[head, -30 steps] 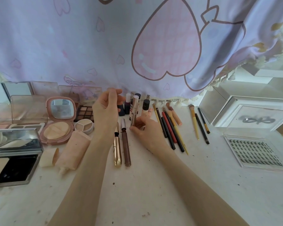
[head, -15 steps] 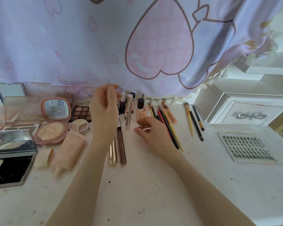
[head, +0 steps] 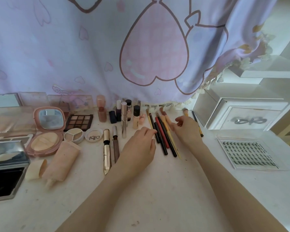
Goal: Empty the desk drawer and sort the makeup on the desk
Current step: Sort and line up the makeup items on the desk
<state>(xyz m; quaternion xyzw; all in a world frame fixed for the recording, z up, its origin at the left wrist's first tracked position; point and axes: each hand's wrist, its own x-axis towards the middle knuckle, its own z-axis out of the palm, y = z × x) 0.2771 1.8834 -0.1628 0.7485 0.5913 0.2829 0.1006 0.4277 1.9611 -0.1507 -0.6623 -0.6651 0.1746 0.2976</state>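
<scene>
Both hands hold nothing. Left hand [head: 139, 146] sits with loose fingers beside the pencils [head: 162, 136]. Right hand [head: 187, 129] hangs over them, fingers loosely curled, on the desk [head: 157, 190].

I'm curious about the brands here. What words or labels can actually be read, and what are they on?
"dldl": round white lid, apparently seen upside down.
"PINK": dark-capped bottle; the rest is blurred.
"XOYO": lash tray right edge, small and uncertain.
Grey mark on white box: unreadable.

Both hands hovered over the desk [head: 157, 190]: the left hand [head: 139, 146] and right hand [head: 186, 129] flanked a row of pencils [head: 162, 136], fingers loosely curled.
</scene>
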